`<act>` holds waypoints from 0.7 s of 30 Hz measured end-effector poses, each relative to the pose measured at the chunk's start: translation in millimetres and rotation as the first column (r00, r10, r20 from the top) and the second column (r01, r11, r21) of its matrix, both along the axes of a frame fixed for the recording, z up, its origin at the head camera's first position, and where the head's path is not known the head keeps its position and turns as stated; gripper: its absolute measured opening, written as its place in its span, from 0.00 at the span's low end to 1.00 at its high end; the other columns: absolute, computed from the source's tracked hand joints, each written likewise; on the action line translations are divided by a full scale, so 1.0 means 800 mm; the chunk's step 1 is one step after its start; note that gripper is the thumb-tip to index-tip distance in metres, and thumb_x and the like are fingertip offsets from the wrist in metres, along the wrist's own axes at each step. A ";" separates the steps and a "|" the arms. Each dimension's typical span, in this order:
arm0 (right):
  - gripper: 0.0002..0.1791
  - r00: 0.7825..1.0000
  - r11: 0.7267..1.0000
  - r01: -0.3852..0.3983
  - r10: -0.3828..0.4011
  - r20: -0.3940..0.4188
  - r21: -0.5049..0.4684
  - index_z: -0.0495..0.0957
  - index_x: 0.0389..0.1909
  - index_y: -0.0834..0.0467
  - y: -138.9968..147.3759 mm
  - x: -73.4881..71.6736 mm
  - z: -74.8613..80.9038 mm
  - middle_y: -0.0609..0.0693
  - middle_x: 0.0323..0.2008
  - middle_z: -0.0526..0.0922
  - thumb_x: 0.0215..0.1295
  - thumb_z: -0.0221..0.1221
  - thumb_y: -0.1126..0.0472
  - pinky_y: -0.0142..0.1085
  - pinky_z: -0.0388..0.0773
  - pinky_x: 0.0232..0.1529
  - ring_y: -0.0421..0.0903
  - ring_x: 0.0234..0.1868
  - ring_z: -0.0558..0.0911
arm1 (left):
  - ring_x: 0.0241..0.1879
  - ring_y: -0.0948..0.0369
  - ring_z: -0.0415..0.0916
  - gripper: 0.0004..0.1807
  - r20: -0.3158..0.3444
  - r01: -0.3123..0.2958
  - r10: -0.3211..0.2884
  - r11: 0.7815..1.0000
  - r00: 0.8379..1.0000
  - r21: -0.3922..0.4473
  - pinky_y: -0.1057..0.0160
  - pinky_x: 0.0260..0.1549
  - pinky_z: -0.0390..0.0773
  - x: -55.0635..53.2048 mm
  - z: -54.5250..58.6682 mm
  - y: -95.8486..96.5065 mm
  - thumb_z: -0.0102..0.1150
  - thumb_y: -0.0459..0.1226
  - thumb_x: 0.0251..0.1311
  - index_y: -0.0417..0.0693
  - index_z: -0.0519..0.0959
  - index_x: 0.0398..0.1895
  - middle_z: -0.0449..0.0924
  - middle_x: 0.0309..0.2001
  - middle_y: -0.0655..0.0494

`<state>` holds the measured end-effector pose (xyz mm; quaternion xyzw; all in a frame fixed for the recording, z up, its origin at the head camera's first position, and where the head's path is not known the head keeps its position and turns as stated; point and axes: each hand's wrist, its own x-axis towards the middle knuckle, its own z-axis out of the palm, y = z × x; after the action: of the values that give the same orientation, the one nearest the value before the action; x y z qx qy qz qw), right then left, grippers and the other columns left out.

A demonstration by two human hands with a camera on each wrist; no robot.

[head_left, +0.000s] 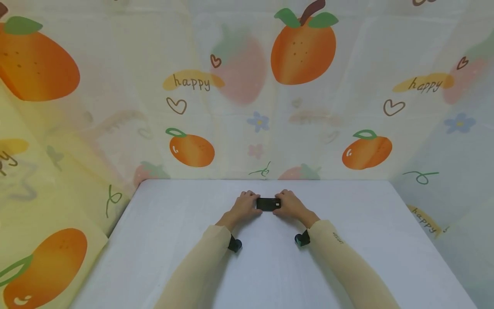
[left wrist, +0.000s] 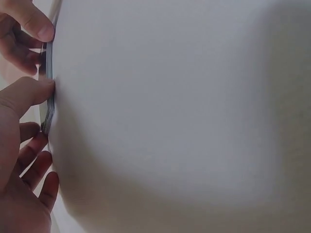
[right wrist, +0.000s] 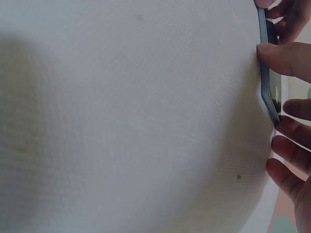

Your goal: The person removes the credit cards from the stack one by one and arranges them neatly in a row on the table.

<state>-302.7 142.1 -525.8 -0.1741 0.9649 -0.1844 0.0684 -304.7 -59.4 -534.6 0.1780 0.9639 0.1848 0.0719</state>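
Observation:
A small stack of dark, thin cards (head_left: 267, 204) sits near the far side of the white table, with a small pale mark at its right end. My left hand (head_left: 245, 205) pinches the left end between thumb and fingers. At the other end, my right hand (head_left: 292, 205) holds it the same way. Seen edge-on in the left wrist view, the stack (left wrist: 49, 68) shows several thin layers with a thumb on its near long side. The right wrist view shows the same layered edge of the stack (right wrist: 264, 80), slanting near its end.
The white tabletop (head_left: 266, 266) runs under both forearms. Behind it hangs a fruit-printed cloth (head_left: 239, 128), with another yellowish printed cloth (head_left: 38, 206) at the left. A small dark wrist camera (head_left: 235, 243) is on the left wrist, and another camera (head_left: 302, 238) on the right.

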 end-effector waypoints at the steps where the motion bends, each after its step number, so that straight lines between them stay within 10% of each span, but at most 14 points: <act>1: 0.34 1.000 1.000 0.002 -0.002 0.003 -0.005 0.75 0.59 0.65 0.000 -0.001 0.000 0.61 0.53 0.76 0.54 0.70 0.52 0.48 0.72 0.60 0.56 0.55 0.74 | 0.60 0.51 0.67 0.33 0.004 -0.003 0.003 1.000 1.000 0.002 0.51 0.60 0.69 0.000 0.001 0.001 0.67 0.48 0.56 0.46 0.73 0.64 0.72 0.60 0.48; 21: 0.31 0.999 0.997 0.025 -0.023 0.023 -0.078 0.77 0.55 0.63 0.002 -0.003 0.002 0.59 0.51 0.75 0.51 0.72 0.53 0.48 0.72 0.57 0.55 0.52 0.73 | 0.60 0.50 0.67 0.31 0.109 -0.041 0.026 0.990 0.994 0.136 0.50 0.64 0.67 -0.003 0.010 -0.002 0.68 0.43 0.54 0.44 0.74 0.61 0.73 0.58 0.45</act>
<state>-305.2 143.8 -524.6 -0.1630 0.9581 -0.2247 0.0701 -307.3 -61.3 -527.0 0.1564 0.9464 0.2614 0.1077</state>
